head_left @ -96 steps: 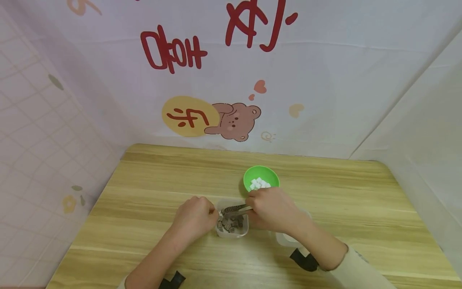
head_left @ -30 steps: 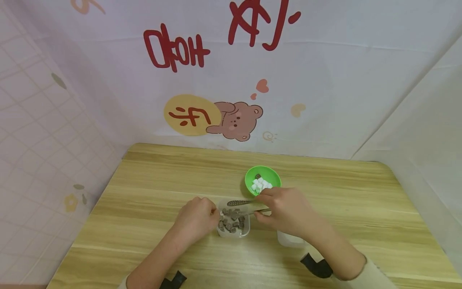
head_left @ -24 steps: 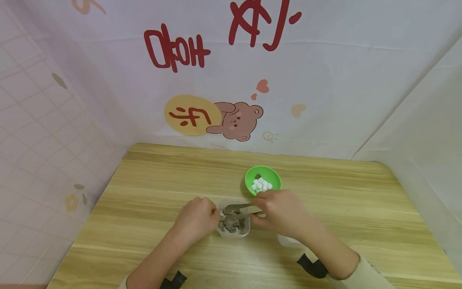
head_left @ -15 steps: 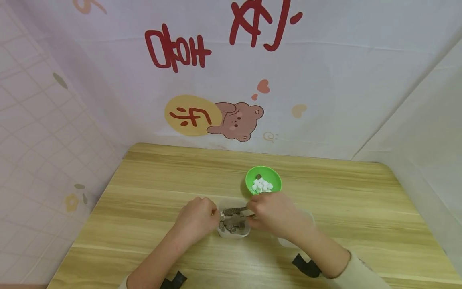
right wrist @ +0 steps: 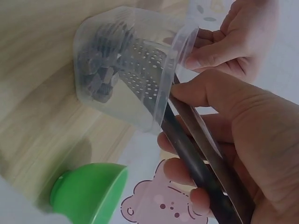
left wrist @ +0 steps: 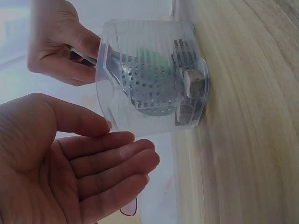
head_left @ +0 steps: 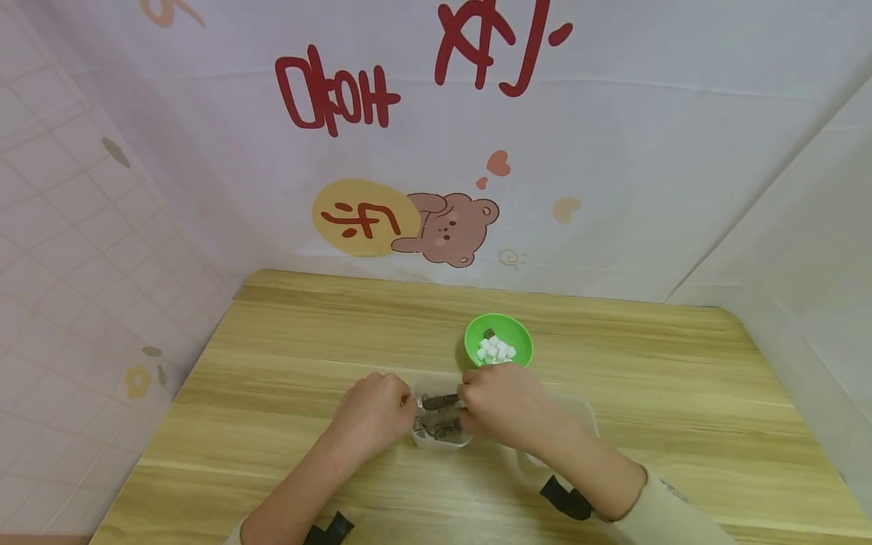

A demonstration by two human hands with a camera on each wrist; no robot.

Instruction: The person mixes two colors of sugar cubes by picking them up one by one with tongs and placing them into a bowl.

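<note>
The right hand [head_left: 507, 405] grips metal tongs [right wrist: 196, 140], fingers [right wrist: 205, 100] curled round the handles, the perforated tips inside a clear tub [head_left: 436, 435] of dark cubes [right wrist: 100, 77] at the bench's [head_left: 272, 363] centre. The left hand [head_left: 371, 412] steadies the tub at 9 o'clock, fingers [left wrist: 117, 161] loosely bent against its wall. A green bowl [head_left: 518, 337] of white cubes [head_left: 496, 350] sits at 1 o'clock.

Bowl [head_left: 499, 339] behind tub [head_left: 439, 424] — tongs [head_left: 439, 400] seemingly inside
</note>
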